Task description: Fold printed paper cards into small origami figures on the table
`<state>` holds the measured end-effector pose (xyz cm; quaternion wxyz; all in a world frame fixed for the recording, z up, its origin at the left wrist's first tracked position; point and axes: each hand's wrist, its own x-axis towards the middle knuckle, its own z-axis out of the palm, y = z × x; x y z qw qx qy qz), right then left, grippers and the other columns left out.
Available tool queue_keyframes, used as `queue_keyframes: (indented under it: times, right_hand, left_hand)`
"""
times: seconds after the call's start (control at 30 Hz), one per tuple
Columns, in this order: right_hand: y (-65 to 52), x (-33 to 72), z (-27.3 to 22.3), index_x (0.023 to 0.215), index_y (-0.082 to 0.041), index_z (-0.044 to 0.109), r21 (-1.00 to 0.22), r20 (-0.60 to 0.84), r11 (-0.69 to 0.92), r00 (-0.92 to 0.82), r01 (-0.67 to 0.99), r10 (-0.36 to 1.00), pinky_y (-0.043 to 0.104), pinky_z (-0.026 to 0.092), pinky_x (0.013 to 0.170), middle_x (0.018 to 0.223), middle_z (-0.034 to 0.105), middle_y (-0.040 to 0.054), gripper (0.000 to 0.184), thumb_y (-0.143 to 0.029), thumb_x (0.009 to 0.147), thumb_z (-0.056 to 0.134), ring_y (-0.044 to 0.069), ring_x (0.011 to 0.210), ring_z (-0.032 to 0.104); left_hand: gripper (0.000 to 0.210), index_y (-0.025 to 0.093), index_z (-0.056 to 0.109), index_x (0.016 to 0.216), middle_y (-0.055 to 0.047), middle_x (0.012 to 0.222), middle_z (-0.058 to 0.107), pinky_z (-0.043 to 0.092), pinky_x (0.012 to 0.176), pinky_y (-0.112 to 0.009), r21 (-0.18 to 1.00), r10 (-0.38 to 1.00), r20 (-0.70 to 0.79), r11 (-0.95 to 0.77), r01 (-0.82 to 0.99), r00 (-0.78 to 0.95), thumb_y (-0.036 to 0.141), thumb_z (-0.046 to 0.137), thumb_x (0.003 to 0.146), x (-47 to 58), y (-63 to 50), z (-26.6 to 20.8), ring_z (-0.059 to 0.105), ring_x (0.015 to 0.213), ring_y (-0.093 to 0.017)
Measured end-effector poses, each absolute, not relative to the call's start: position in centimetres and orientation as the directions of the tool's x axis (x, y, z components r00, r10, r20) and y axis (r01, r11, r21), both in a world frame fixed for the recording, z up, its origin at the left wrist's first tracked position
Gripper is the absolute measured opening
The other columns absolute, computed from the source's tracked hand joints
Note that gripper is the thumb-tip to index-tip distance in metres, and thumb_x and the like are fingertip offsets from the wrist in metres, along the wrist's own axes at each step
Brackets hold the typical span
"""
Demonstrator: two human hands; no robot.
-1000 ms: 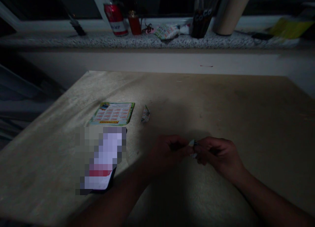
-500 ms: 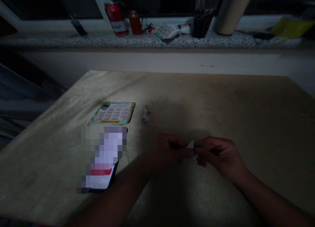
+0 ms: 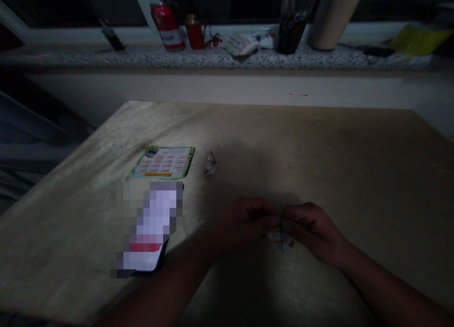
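Between my fingertips is a small printed piece of paper (image 3: pixel 280 239), pale with blue and red marks. Its lower part fans out below my fingers and its top edge is hidden by them. My left hand (image 3: pixel 250 219) pinches it from the left, thumb toward me. From the other side my right hand (image 3: pixel 312 230) pinches it too, the two thumbs nearly touching. A small folded paper piece (image 3: pixel 210 164) lies by itself on the table beyond my left hand.
Left of my hands lie a phone (image 3: pixel 156 223) with a lit, blurred screen and a stack of printed cards (image 3: pixel 165 161) on the table (image 3: pixel 336 147). Along the granite sill (image 3: pixel 142 60) stand a red can (image 3: pixel 168 27), a small orange bottle (image 3: pixel 195 32) and a dark cup (image 3: pixel 291 27).
The paper has turned in my fingers, so more of its printed face shows below them. Both hands have dropped slightly toward me. The phone, cards and folded piece stay put.
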<state>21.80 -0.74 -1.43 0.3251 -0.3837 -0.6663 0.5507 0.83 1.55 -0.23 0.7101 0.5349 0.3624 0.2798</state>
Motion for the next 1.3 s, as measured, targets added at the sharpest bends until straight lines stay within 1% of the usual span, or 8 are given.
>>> queue_keyframes:
  times: [0.17, 0.4, 0.67, 0.83, 0.97, 1.1, 1.2, 1.3]
  right_hand:
    - [-0.8, 21.8, -1.3, 0.064, -0.018, 0.056, -0.976, 0.039, 0.147, -0.53, 0.163, 0.847, 0.022, 0.034, 0.044, 0.053, 0.052, -0.0028, 0.038, -0.032, 0.099, 0.054, 0.009, 0.046, 0.047]
    - [-0.7, 21.6, -1.1, 0.058, -0.019, 0.053, -0.961, 0.132, 0.226, -0.451, 0.162, 0.883, 0.023, 0.03, 0.045, 0.051, 0.04, -0.0054, 0.037, -0.024, 0.094, 0.056, 0.008, 0.045, 0.038]
    - [-0.7, 21.6, -0.9, 0.057, -0.019, 0.054, -0.955, 0.165, 0.233, -0.321, 0.187, 0.933, 0.025, 0.03, 0.044, 0.049, 0.045, -0.004, 0.038, -0.025, 0.094, 0.057, 0.01, 0.044, 0.042]
    - [-0.8, 21.6, -0.4, 0.063, -0.019, 0.06, -0.941, 0.188, 0.238, -0.213, 0.239, 0.959, 0.026, 0.034, 0.046, 0.054, 0.051, -0.0022, 0.035, -0.029, 0.096, 0.058, 0.011, 0.047, 0.047]
    - [-1.0, 21.6, -0.2, 0.068, -0.02, 0.065, -0.944, 0.189, 0.21, -0.107, 0.253, 0.976, 0.026, 0.037, 0.048, 0.058, 0.055, -0.0003, 0.034, -0.035, 0.098, 0.058, 0.012, 0.051, 0.049]
    - [-1.1, 21.6, -0.9, 0.077, -0.022, 0.07, -0.983, 0.107, 0.102, 0.027, 0.154, 0.994, 0.025, 0.038, 0.047, 0.059, 0.058, -0.0005, 0.03, -0.04, 0.099, 0.059, 0.013, 0.053, 0.052]
    - [-1.0, 21.5, -1.3, 0.086, -0.024, 0.072, -0.999, 0.051, 0.049, 0.105, 0.023, 0.993, 0.024, 0.045, 0.053, 0.065, 0.063, 0.0001, 0.024, -0.042, 0.098, 0.062, 0.014, 0.061, 0.058]
    - [-0.7, 21.2, -1.5, 0.088, -0.024, 0.071, -0.993, 0.002, 0.02, 0.144, -0.119, 0.99, 0.024, 0.049, 0.056, 0.068, 0.065, -0.0001, 0.022, -0.043, 0.098, 0.063, 0.013, 0.061, 0.06]
  left_hand:
    - [0.026, 0.014, 0.068, 0.076, 0.0, 0.066, 0.06, 0.039, 0.06, -0.024, 0.977, 0.768, -0.184, 0.211, 0.028, 0.614, 0.038, 0.07, 0.085, 0.9, 1.3, -0.1, 0.052, 0.064, -0.012]
    - [0.022, 0.014, 0.064, 0.068, 0.002, 0.06, 0.052, 0.033, 0.057, -0.024, 0.964, 0.794, -0.202, 0.264, -0.026, 0.574, 0.031, 0.07, 0.08, 1.2, 1.2, 0.1, 0.044, 0.059, -0.01]
    - [0.023, 0.014, 0.065, 0.068, 0.002, 0.06, 0.054, 0.033, 0.056, -0.023, 0.969, 0.847, -0.167, 0.234, -0.073, 0.504, 0.033, 0.072, 0.08, 1.2, 1.4, 0.0, 0.045, 0.057, -0.009]
    - [0.022, 0.015, 0.065, 0.07, 0.003, 0.061, 0.056, 0.036, 0.055, -0.022, 0.971, 0.906, -0.158, 0.216, -0.107, 0.394, 0.033, 0.072, 0.08, 1.2, 1.4, -0.2, 0.047, 0.056, -0.009]
    - [0.021, 0.015, 0.066, 0.072, 0.002, 0.064, 0.06, 0.04, 0.057, -0.022, 0.99, 0.954, -0.091, 0.119, -0.08, 0.287, 0.032, 0.071, 0.083, 1.3, 1.2, -0.1, 0.052, 0.059, -0.01]
    - [0.018, 0.016, 0.07, 0.075, 0.001, 0.065, 0.063, 0.043, 0.058, -0.022, 0.997, 0.986, 0.017, -0.028, 0.065, 0.167, 0.031, 0.069, 0.085, 1.4, 0.7, 0.2, 0.054, 0.06, -0.011]
    - [0.018, 0.016, 0.072, 0.072, 0.0, 0.062, 0.064, 0.044, 0.058, -0.023, 0.982, 0.982, 0.091, -0.117, 0.15, 0.168, 0.029, 0.069, 0.084, 1.5, 0.4, 0.5, 0.055, 0.058, -0.011]
    - [0.016, 0.015, 0.072, 0.067, -0.001, 0.057, 0.064, 0.044, 0.054, -0.022, 0.98, 0.974, 0.092, -0.126, 0.155, 0.207, 0.026, 0.071, 0.079, 1.8, 0.1, 0.6, 0.056, 0.053, -0.011]
